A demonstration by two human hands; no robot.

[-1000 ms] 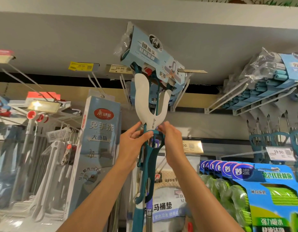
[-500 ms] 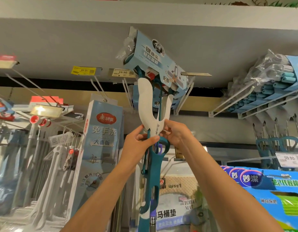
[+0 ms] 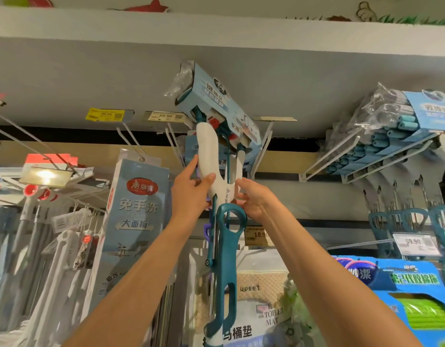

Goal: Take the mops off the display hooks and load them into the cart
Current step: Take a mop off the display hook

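The mop (image 3: pixel 222 249) hangs upright, head above both hands; left hand (image 3: pixel 191 196) and right hand (image 3: pixel 254 200) clasp its white yoke (image 3: pixel 211 166).

White wire display hooks (image 3: pixel 260 149) are fixed to the wall rail under a grey shelf (image 3: pixel 216 71). A row of boxed mops (image 3: pixel 381 144) is hung on the right-hand hooks (image 3: pixel 341 156); price tags (image 3: pixel 164 115) are clipped at the hook ends.

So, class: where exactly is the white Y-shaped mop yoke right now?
Head view, centre: the white Y-shaped mop yoke sits between the left hand and right hand, below the blue-packaged mop head, above the teal lever handle.
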